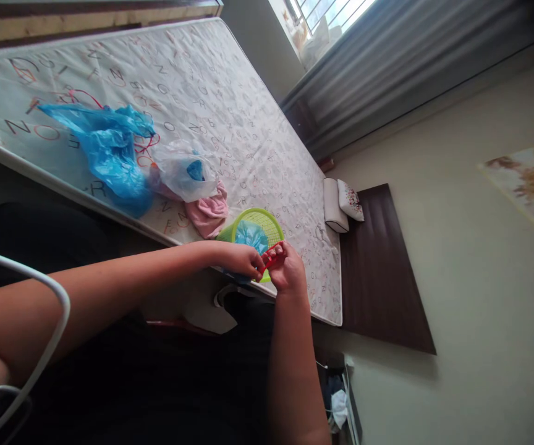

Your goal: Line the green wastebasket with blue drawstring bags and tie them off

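My left hand (245, 259) reaches over the lime-green mesh basket (274, 225), its fingers pinched on a thin red strip (267, 264). The fingers of my right hand (288, 267) are curled around the other end of this strip, which looks like a bag's drawstring. Blue plastic bag film (251, 235) lines the inside of the basket, just beyond my hands. The basket lies at the near edge of the mattress (267, 142). Beside it are a crumpled pink cloth (209, 213), a clear plastic bag (178, 170) with something blue in it, and a blue plastic bag (116, 151) with red strings.
A dark headboard (387, 266) stands at the bed's end, with a pillow (335, 205) and a patterned cushion (350, 201) against it. A grey curtain (378, 80) hangs by the barred window (332, 12). A white cable (60, 296) crosses in front of my left arm.
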Tool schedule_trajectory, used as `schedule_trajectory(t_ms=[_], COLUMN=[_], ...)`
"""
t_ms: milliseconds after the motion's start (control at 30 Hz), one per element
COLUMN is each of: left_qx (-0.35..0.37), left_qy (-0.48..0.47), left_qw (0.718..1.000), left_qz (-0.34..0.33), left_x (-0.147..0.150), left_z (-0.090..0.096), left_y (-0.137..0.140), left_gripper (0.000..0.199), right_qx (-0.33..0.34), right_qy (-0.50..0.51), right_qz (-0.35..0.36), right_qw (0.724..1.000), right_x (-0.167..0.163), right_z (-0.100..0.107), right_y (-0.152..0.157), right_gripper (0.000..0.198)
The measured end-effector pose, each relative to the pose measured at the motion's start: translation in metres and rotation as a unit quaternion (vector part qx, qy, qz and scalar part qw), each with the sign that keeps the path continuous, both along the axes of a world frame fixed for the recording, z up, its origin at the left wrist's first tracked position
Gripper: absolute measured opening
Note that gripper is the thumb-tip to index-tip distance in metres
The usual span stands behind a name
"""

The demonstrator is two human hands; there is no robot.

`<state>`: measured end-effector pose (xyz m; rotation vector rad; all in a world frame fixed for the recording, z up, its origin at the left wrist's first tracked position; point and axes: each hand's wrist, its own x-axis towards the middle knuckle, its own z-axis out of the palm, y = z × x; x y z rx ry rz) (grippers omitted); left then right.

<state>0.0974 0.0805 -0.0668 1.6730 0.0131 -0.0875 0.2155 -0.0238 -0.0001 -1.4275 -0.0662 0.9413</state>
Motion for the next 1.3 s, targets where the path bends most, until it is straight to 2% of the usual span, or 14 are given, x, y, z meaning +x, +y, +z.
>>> schedule_trajectory(t_ms=[67,133,267,400,533,633,733,900,1067,1133,1167,1233,1300], left_qx=[-0.025,-0.083,-0.215,-0.300,-0.413,-0.491,-0.555,-0.599,-0.634,-0.637,-0.634,-0.614,-0.579], left_qy=[0.018,0.025,0.010,0.017,0.041,0.050,0.031,0.007,-0.002,-0.020,-0.029,-0.042,-0.038], left_qw=[0.999,0.996,0.977,0.948,0.883,0.832,0.794,0.768,0.751,0.753,0.759,0.782,0.814], left_qz=[-0.020,-0.028,0.015,0.109,0.217,0.251,0.248,0.226,0.187,0.162,0.146,0.099,0.027], left_x=[-0.003,-0.005,-0.007,-0.003,0.004,0.006,0.004,0.001,0.000,-0.002,-0.003,-0.007,-0.011], left_z=[0.001,0.000,0.000,0.001,-0.001,-0.003,-0.003,-0.004,-0.007,-0.006,-0.006,-0.003,0.001], left_y=[0.006,0.013,0.021,0.018,0.015,0.016,0.017,0.018,0.021,0.022,0.023,0.022,0.019], left_gripper=[0.013,0.022,0.036,0.032,0.022,0.014,0.010,0.003,0.007,0.003,0.004,0.014,0.023], right_qx=[-0.035,-0.073,-0.090,-0.040,0.051,0.053,0.024,-0.034,-0.068,-0.075,-0.070,-0.038,-0.002], right_qy=[0.005,0.020,0.043,0.021,-0.052,-0.103,-0.136,-0.199,-0.221,-0.227,-0.237,-0.290,-0.367], right_qz=[-0.004,-0.009,-0.033,-0.025,-0.009,0.061,0.146,0.301,0.377,0.363,0.329,0.216,0.119], right_qw=[0.999,0.997,0.994,0.999,0.997,0.991,0.980,0.932,0.897,0.901,0.911,0.932,0.923], right_x=[0.011,0.021,0.033,0.033,0.021,0.011,0.004,-0.006,-0.017,-0.013,-0.009,0.001,0.009], right_z=[-0.003,-0.006,-0.011,-0.014,-0.009,-0.003,-0.003,-0.005,0.005,0.005,0.004,0.001,0.001], right_y=[-0.005,-0.011,-0.024,-0.031,-0.034,-0.035,-0.039,-0.043,-0.040,-0.040,-0.041,-0.044,-0.047], right_gripper=[0.021,0.017,0.012,0.017,0.028,0.038,0.041,0.026,0.024,0.024,0.023,0.018,0.013])
